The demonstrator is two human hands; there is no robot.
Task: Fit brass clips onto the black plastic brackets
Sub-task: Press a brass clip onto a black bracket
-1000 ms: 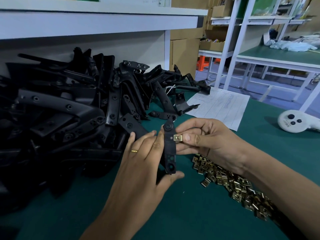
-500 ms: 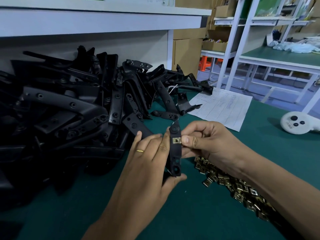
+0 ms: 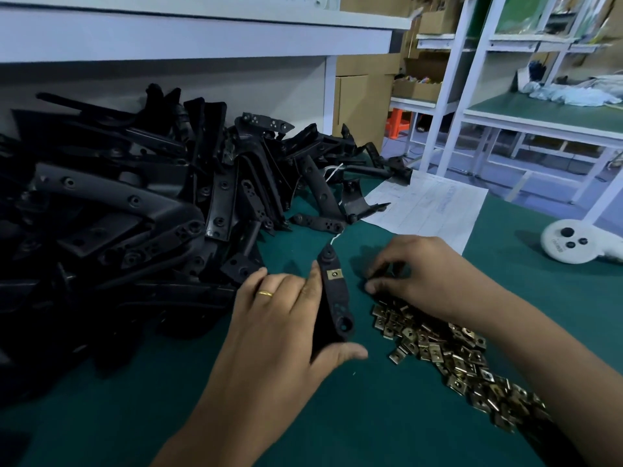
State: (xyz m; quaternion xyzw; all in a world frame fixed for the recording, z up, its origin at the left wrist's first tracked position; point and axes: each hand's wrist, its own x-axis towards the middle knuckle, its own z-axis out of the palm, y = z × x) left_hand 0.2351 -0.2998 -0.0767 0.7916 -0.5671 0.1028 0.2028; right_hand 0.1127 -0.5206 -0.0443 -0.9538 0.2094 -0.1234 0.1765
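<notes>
My left hand [image 3: 279, 318] grips a black plastic bracket [image 3: 335, 298] upright between fingers and thumb. One brass clip [image 3: 334, 274] sits fitted near the bracket's upper end. My right hand [image 3: 424, 274] is just right of the bracket, palm down over the near end of a heap of loose brass clips [image 3: 448, 355] on the green mat. Its fingers are curled down at the clips; whether they pinch one is hidden. A large pile of black brackets [image 3: 135, 214] fills the left side.
A printed paper sheet [image 3: 428, 207] lies beyond my hands. A white controller [image 3: 569, 241] rests at the right edge of the green table [image 3: 387, 416]. A white shelf [image 3: 188, 32] overhangs the bracket pile. White racks and cardboard boxes stand behind.
My right hand let go of the clip, now seated on the bracket, and moved right and down onto the clip heap. My left hand tilted the bracket slightly.
</notes>
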